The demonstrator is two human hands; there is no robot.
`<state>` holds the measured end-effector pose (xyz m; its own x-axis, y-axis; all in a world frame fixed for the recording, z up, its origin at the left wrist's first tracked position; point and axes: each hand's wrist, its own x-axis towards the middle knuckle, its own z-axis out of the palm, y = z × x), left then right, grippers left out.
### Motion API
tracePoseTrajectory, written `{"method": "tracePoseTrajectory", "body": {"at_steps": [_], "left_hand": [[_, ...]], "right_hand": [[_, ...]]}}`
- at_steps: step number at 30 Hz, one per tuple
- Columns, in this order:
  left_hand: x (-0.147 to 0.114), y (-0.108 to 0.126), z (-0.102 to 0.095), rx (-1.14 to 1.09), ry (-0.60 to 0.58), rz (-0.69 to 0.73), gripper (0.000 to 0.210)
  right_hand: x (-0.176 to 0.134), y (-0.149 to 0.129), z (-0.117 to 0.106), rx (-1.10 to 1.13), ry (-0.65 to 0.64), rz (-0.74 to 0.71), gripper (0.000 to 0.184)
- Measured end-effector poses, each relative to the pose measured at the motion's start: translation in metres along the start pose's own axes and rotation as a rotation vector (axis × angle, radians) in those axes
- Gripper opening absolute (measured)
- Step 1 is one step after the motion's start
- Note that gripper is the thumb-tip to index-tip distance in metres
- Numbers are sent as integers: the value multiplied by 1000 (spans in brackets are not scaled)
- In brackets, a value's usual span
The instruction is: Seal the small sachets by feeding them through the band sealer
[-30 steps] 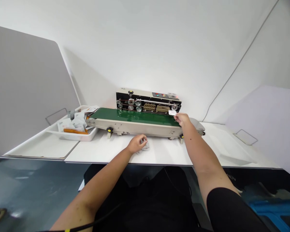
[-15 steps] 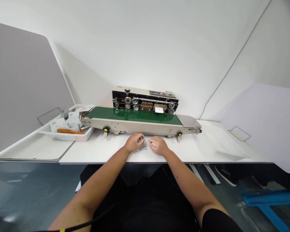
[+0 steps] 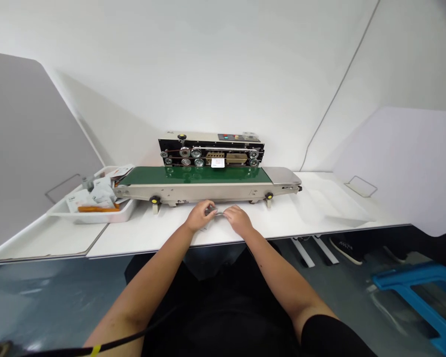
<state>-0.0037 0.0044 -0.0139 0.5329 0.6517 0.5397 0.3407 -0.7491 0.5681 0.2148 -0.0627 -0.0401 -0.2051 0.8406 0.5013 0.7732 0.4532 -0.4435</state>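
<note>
Between my two hands, just in front of the conveyor, is a small silver-grey packet (image 3: 219, 213), seen nearly edge-on. My left hand (image 3: 199, 216) pinches its left end, with thumb and fingers closed. At the opposite end, my right hand (image 3: 239, 220) grips it with curled fingers. Some thin bits lie on the table by my left wrist, too small to make out. Behind my hands stands a band sealing machine (image 3: 241, 144) with a green conveyor belt (image 3: 148, 175). A white packet (image 3: 217, 162) sits upright against the sealer's rollers.
At the left end of the belt, a white bin (image 3: 124, 214) holds several packets and an orange strip. A translucent tray (image 3: 336, 213) lies on the table to the right. Grey panels (image 3: 18, 148) flank both sides. A blue stool (image 3: 409, 282) stands on the floor, lower right.
My right hand has closed on the packet, which is now stretched edge-on between both hands. The white packet in the sealer has travelled left along the machine. The camera view has shifted.
</note>
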Motion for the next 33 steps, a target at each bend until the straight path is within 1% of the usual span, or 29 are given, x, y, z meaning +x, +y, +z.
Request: {"method": "tracePoseTrajectory", "body": {"at_steps": [3, 6, 8, 10, 14, 23, 28, 33], "left_hand": [[2, -1, 0, -12, -46, 44, 27], [3, -2, 1, -19, -63, 55, 25], [1, -3, 2, -21, -48, 35, 29], [-1, -4, 3, -27, -34, 8, 37], [-4, -4, 3, -57, -28, -35, 48], [-4, -5, 5, -179, 15, -131, 41], [-5, -5, 6, -251, 1, -163, 43], [-3, -3, 6, -296, -20, -155, 40]], "right_hand": [[-1, 1, -6, 35, 141, 81, 30], [0, 2, -11, 100, 220, 131, 32], [0, 3, -11, 155, 223, 138, 30], [-1, 3, -10, 209, 214, 133, 28], [-2, 2, -8, 285, 232, 132, 30], [-4, -4, -14, 341, 315, 189, 25], [-4, -6, -11, 348, 304, 185, 24], [-3, -10, -12, 339, 269, 154, 14]]}}
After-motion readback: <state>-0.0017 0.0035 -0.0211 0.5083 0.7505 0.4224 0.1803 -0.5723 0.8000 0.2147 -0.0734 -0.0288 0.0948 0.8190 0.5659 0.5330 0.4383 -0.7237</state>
